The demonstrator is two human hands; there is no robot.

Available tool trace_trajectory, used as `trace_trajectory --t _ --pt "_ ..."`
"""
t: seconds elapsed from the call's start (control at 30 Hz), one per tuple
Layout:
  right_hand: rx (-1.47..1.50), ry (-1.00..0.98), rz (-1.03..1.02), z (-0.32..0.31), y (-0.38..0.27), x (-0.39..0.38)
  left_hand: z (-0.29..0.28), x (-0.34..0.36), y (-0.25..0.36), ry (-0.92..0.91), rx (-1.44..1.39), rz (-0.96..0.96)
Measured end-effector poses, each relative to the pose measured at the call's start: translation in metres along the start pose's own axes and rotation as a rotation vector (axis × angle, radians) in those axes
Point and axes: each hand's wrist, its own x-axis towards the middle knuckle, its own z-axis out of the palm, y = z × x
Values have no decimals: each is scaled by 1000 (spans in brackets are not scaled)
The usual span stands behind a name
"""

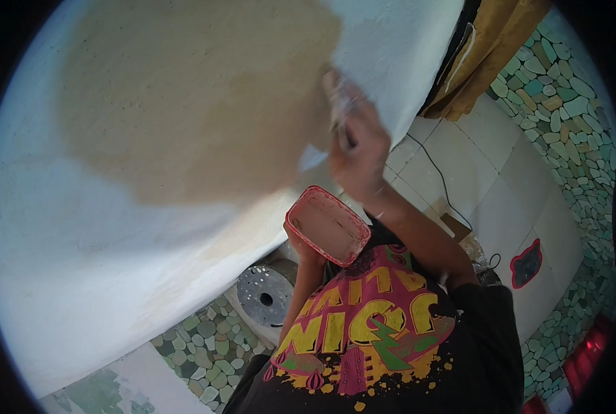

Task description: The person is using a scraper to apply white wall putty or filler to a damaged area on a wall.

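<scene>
My right hand [357, 150] is raised against a pale wall [114, 262] that carries a large tan patch [190, 96]. It grips a small paint-smeared tool [340, 110] whose tip touches the wall at the patch's right edge; the tool is blurred, so its kind is unclear. My left hand [296, 239] holds a red rectangular tray [327, 226] from underneath, at chest height just below the right hand. The tray is coated inside with pale paste, and it hides most of the left hand. My dark printed shirt [370, 324] fills the lower middle.
A grey round disc with a centre hole [266, 295] lies on the floor near the wall's foot. A black cable [446, 183] runs over pale floor tiles. Pebble mosaic [563, 117] borders the tiles. A yellow-brown cloth [487, 48] hangs at upper right. A dark red-rimmed shape [526, 263] lies at right.
</scene>
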Motion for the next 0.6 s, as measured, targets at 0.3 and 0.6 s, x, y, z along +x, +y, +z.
trace_trajectory --t 0.3,0.6 --pt "138 -87 66 -27 -16 4 -16 -7 3 99 -2 29" --pt "182 -351 72 -8 -29 -12 -27 -6 7 23 29 28"
